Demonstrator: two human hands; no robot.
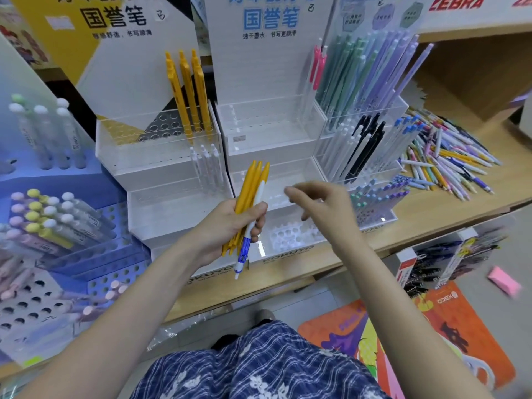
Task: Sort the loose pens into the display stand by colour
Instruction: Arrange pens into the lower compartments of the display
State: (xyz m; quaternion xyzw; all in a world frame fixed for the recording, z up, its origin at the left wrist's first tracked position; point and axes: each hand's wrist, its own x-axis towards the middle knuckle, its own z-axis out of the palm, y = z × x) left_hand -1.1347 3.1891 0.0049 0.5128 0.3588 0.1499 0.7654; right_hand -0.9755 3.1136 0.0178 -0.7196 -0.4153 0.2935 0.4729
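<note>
L hand (230,226) grips a bundle of yellow pens (250,194) plus one white/blue pen (250,237), held upright-ish in front of the clear display stand (267,131). R hand (319,201) hovers just right of the bundle, fingers (293,192) loosely bent, holding nothing; motion-blurred.

Stand front edge reads "KOKUYO". Header cards carry Chinese text, "国誉笔" on both yellow and blue-print cards; smaller lines too blurred to read fully. "ZEBRA" in red at top R, cut off by frame edge.

Three yellow pens (188,90) stand in upper L tier, white ones (205,165) below. R section: green/lilac pens (365,70), black pens (367,142).

Loose pens pile (443,156) lies on the worktop (449,208), R of stand, well apart from hands. Blue rack (95,254) w/ pastel-capped pens at L. Orange mat (449,315) on floor reads "KACO". Pink item (503,280) on floor, too blurred to ID.
</note>
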